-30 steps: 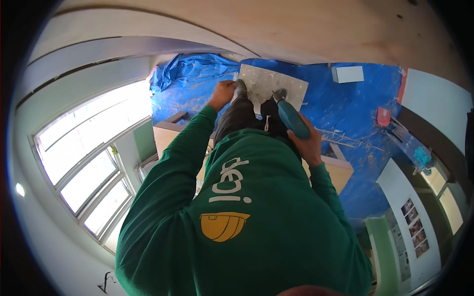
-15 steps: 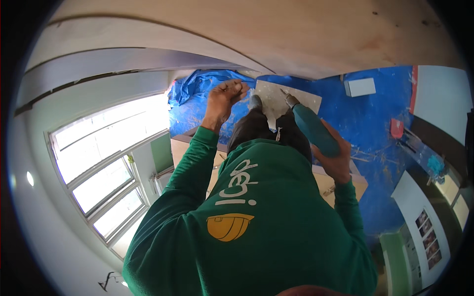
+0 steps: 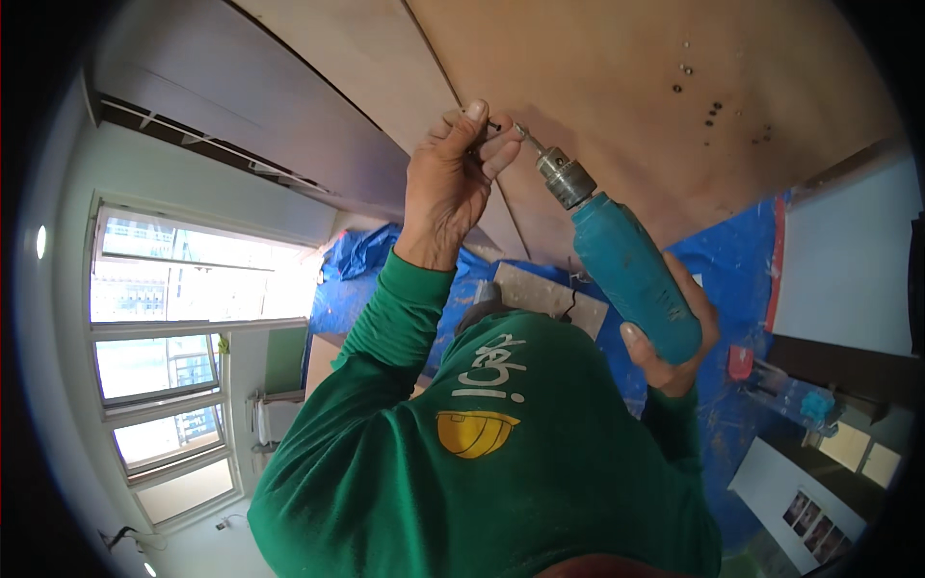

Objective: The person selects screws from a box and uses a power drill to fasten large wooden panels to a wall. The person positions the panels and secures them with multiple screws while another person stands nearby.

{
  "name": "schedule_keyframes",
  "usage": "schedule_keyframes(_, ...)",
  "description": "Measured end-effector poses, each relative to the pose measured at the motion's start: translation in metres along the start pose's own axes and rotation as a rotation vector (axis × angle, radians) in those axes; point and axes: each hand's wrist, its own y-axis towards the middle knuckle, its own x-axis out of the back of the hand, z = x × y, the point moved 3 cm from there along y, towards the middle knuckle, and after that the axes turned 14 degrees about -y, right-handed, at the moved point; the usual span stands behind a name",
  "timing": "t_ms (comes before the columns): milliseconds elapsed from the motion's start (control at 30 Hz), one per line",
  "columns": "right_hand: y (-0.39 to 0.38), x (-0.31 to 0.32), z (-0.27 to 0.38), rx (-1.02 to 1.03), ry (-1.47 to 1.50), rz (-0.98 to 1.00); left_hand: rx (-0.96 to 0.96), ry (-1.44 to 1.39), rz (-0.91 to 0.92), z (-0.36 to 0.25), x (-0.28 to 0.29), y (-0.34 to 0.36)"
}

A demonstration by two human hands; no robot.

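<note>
My right hand [image 3: 701,313] grips a teal power drill [image 3: 631,265], raised and pointing up and to the left. A thin driver bit [image 3: 530,139] sticks out of its metal chuck [image 3: 566,177]. My left hand [image 3: 445,183] pinches a small dark screw [image 3: 494,125] between thumb and fingers. The screw lies just left of the bit's tip; whether the two touch I cannot tell. Both hands are in front of a large wooden panel [image 3: 617,58].
Several small dark screw heads or holes [image 3: 713,111] dot the panel's right part. A seam divides it from a neighbouring panel [image 3: 337,48]. Blue sheeting [image 3: 732,260] covers the floor, with a greyish board [image 3: 554,294] near my feet. Windows [image 3: 183,279] stand at left.
Both hands have risen to the wooden panel. The drill has come up and left, its bit now close to my left fingers. The view has tilted up, showing more of the panel.
</note>
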Motion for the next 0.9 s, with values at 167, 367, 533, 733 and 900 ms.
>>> schedule_keyframes(167, 0.008, -0.016, 0.016, 0.049, 0.002, -0.021, 0.017, -0.046, 0.067, -0.019, -0.026, -0.011)
schedule_keyframes(367, -0.001, -0.027, 0.025, 0.061, -0.118, -0.051, 0.002, 0.065, 0.143, -0.031, -0.033, -0.009)
schedule_keyframes(533, 0.019, -0.038, 0.038, 0.39, -0.37, -0.213, -0.023, 0.296, 0.181, -0.061, -0.059, 0.005)
schedule_keyframes(733, 0.053, -0.023, 0.074, 0.352, -0.391, -0.344, -0.065, 0.11, 0.424, -0.083, -0.143, 0.022)
schedule_keyframes(900, 0.081, -0.003, 0.12, 0.411, -0.607, -0.486, 0.0, -0.016, 0.678, -0.105, -0.224, 0.017)
